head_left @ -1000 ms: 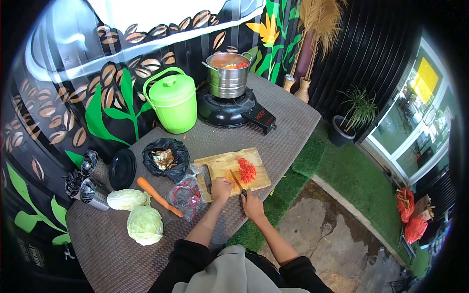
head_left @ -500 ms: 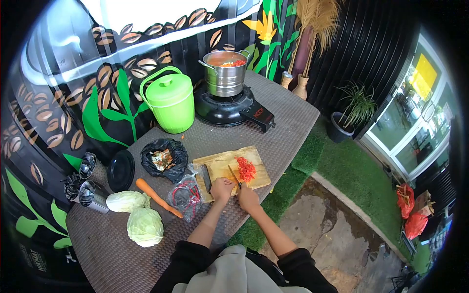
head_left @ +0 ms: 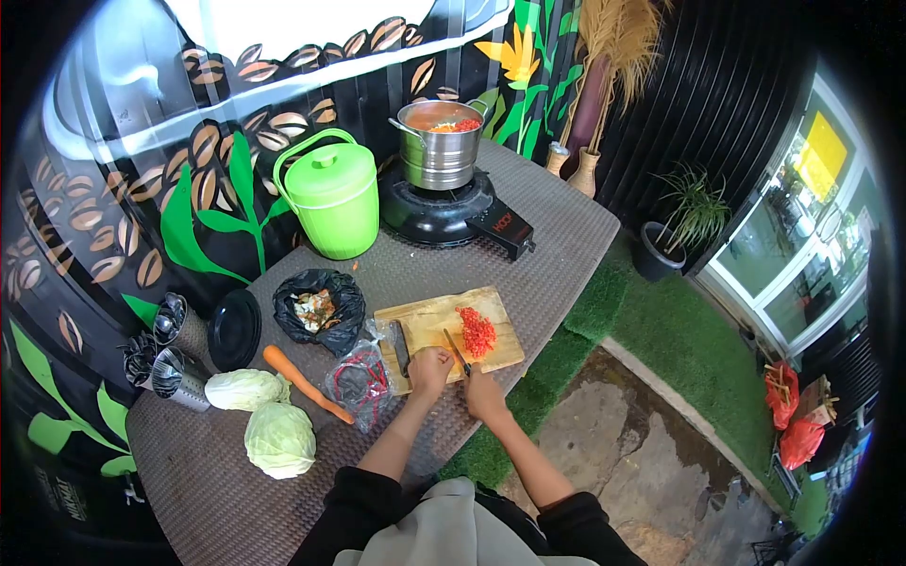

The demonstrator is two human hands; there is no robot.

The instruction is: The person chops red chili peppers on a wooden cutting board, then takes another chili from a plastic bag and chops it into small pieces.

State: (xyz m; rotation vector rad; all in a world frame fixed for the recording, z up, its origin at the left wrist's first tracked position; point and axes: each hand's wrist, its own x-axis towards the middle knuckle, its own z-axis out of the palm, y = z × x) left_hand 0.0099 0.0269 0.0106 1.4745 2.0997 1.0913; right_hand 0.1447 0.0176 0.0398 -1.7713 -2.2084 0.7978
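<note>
My right hand (head_left: pixel 484 394) is closed around the handle of a kitchen knife (head_left: pixel 457 349), its blade pointing away from me over the wooden cutting board (head_left: pixel 425 311). Just left of the blade, my left hand (head_left: pixel 431 368) is curled with its fingertips together on the board; whatever they may hold is hidden. A heap of finely chopped red pieces (head_left: pixel 478 332) lies on the board, to the right of the knife. Against the board's left edge is a clear plastic bag (head_left: pixel 359 382) with red things inside.
A carrot (head_left: pixel 307 384), a napa cabbage (head_left: pixel 245 389) and a round cabbage (head_left: pixel 280 441) lie at left. Behind are a black bag of scraps (head_left: pixel 316 307), a green lidded bucket (head_left: pixel 330 203) and a steel pot (head_left: pixel 437 151) on a portable stove (head_left: pixel 444 212). Cutlery holders (head_left: pixel 177 377) stand far left.
My right hand has drawn back slightly toward me and to the right, bringing the knife along. My left hand stays almost in place on the board.
</note>
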